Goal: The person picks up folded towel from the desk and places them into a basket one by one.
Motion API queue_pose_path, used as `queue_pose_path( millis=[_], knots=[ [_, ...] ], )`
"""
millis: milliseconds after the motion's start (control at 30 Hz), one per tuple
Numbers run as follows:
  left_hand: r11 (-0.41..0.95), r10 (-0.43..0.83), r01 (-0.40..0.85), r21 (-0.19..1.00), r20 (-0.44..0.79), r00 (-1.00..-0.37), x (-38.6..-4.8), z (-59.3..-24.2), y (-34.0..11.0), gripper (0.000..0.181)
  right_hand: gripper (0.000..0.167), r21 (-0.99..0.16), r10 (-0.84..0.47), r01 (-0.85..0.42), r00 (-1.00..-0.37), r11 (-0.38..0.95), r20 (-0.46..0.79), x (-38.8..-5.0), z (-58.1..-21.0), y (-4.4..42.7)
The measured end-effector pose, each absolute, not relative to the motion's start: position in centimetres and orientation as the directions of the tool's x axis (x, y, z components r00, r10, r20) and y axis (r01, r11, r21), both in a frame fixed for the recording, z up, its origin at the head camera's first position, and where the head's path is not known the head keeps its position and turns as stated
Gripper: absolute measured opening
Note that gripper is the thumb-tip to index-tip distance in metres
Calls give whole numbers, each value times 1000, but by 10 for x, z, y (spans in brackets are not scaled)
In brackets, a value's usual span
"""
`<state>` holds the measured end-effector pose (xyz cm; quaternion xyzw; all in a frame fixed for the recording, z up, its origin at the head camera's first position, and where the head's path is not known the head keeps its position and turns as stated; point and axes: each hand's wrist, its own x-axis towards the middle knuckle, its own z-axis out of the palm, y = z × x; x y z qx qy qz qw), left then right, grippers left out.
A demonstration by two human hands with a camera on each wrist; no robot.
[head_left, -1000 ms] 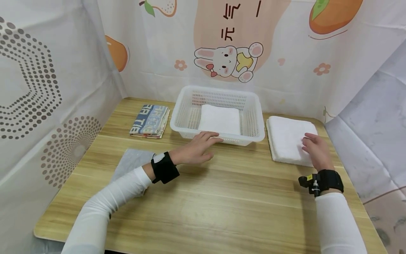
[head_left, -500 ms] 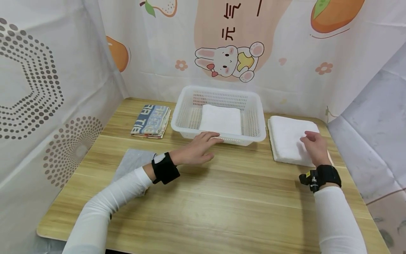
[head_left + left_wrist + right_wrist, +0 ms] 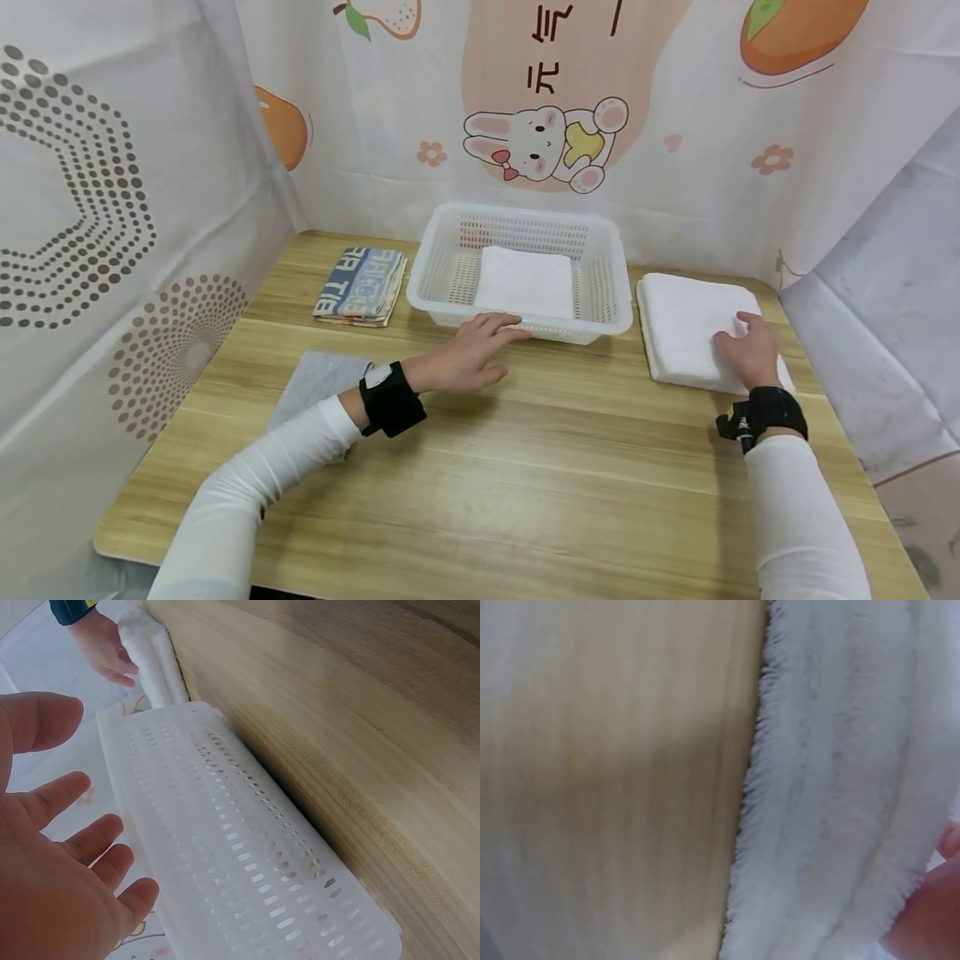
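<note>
My left hand point(image 3: 467, 353) hovers at the front rim of a white perforated basket point(image 3: 611, 312), fingers spread and holding nothing. Inside the basket lies a folded white cloth point(image 3: 525, 283). In the left wrist view, the left hand point(image 3: 64, 847) is beside the basket point(image 3: 247, 862) with a gap between. My right hand point(image 3: 753, 354) is over the right part of a folded white towel point(image 3: 682, 329), thumb and index finger apart. The right wrist view shows the thick layered towel edge point(image 3: 825, 787) close up, with part of the right hand point(image 3: 930, 907) at the frame's right edge.
A folded blue patterned cloth point(image 3: 360, 287) lies left of the basket. A grey cloth point(image 3: 318, 383) is partly under the left forearm. The wooden table point(image 3: 525, 483) meets a printed curtain point(image 3: 375, 133) at its back.
The right thumb and index finger, close together half a second ago, are now apart over the towel. My left hand has stayed in place by the basket rim.
</note>
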<state>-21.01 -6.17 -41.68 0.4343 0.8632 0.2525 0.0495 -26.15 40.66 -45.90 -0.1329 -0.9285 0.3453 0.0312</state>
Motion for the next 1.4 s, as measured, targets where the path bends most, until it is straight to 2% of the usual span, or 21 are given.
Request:
queue_pose_path(
  millis=[233,467,767,1400],
  knots=[
    [497,774,725,476,134,-619,-209,-416,-60,55,78,-509,275,302,-953,806,-130,-261,-456,411],
    [508,769,713,482,118,-628,-208,-415,-59,56,90,-388,231,284,-957,877,-177,-259,-457,421],
    [507,771,716,480,120,-626,-210,-417,-58,55,97,-385,229,314,-941,868,-250,-256,-456,428],
    [517,776,721,461,103,-622,-212,-414,-60,53,98,-409,202,295,-945,864,-257,-245,-458,419]
  ],
)
